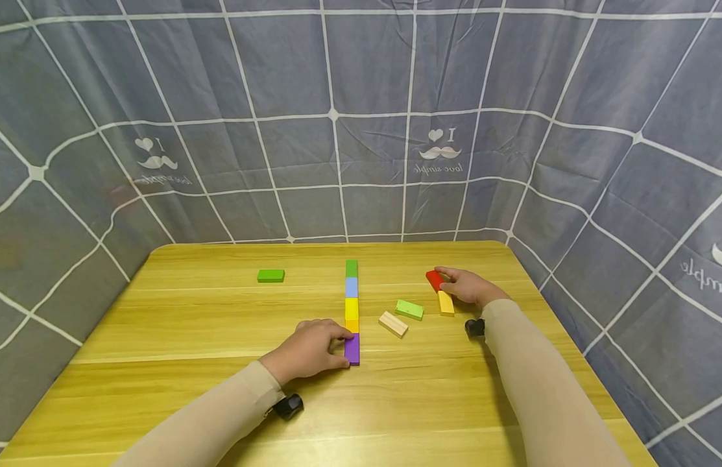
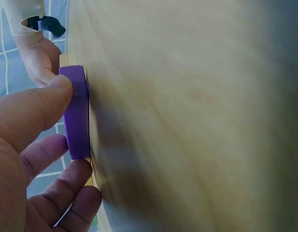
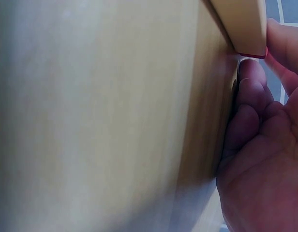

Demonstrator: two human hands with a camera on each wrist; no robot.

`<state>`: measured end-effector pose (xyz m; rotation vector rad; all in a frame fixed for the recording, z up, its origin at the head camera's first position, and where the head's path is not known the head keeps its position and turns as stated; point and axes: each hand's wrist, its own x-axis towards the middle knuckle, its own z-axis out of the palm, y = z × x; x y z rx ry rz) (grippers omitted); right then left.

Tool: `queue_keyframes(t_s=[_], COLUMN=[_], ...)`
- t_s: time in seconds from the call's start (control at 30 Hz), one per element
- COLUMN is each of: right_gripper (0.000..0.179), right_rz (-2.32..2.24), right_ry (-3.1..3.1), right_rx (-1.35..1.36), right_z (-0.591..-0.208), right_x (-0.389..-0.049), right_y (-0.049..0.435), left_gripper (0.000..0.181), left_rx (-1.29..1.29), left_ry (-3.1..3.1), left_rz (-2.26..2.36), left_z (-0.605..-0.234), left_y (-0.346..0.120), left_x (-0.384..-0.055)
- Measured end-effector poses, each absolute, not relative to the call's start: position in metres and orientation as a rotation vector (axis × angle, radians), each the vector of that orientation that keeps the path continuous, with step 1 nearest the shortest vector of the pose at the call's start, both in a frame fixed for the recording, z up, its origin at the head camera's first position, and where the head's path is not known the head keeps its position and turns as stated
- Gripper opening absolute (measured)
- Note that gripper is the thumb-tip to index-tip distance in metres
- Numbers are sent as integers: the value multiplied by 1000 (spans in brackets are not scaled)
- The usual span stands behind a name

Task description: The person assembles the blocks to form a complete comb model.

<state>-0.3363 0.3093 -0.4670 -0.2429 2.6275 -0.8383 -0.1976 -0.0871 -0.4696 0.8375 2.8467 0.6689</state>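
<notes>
A row of blocks runs away from me on the table: a purple block (image 1: 351, 349) nearest, then a yellow block (image 1: 351, 314), a blue block (image 1: 351, 287) and a dark green block (image 1: 351, 268). My left hand (image 1: 310, 349) pinches the purple block, thumb at its near end and a finger toward its far end. At the right, my right hand (image 1: 467, 286) holds a red block (image 1: 434, 281) between thumb and forefinger. A yellow-orange block (image 1: 446, 303) meets the red one's near end. In the right wrist view, the yellow-orange block (image 3: 243, 24) mostly hides the red one.
Between the row and my right hand lie a light green block (image 1: 409, 309) and a plain wood block (image 1: 393, 324). Another green block (image 1: 270, 276) lies at the back left of the wooden table (image 1: 180, 337). A grey checked curtain (image 1: 372, 149) hangs behind and around it.
</notes>
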Motion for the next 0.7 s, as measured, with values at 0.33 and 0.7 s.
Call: queue_keyframes(t_s=[0.33, 0.7], right_gripper=[63, 64], right_rz=[-865, -848], right_ry=[2617, 2624], right_rx=[-242, -241], right_z=[-466, -465], right_x=[-335, -335], right_y=[309, 309], left_gripper=[49, 50], left_rx=[818, 813], left_ry=[2836, 2827], left_rz=[683, 712], left_z=[-467, -466], left_y=[-87, -88], left_x=[-198, -198])
